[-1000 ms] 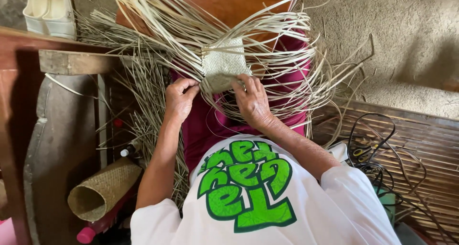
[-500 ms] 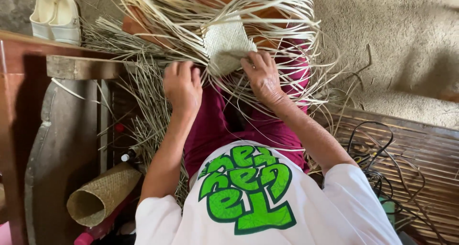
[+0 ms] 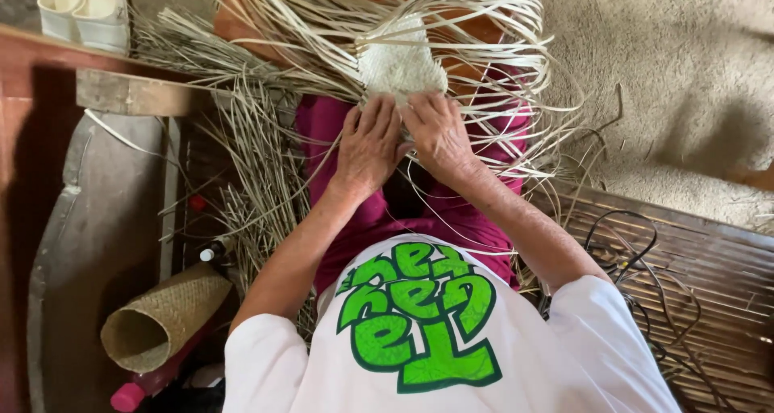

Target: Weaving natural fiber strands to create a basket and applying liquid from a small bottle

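Both hands, left hand (image 3: 368, 143) and right hand (image 3: 436, 131), press closed fingers on the near edge of my small pale woven straw panel (image 3: 401, 64), over my lap. Its loose pale straw strands (image 3: 484, 26) fan outward; light, springy, easily creased, I judge, so best held at the woven edge.

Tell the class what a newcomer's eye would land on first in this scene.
At top centre, both hands, left hand and right hand, press on a small pale woven patch ringed by long loose straw-coloured strips. Below is a white shirt with bold green print; at lower left lies a rolled woven tan mat.
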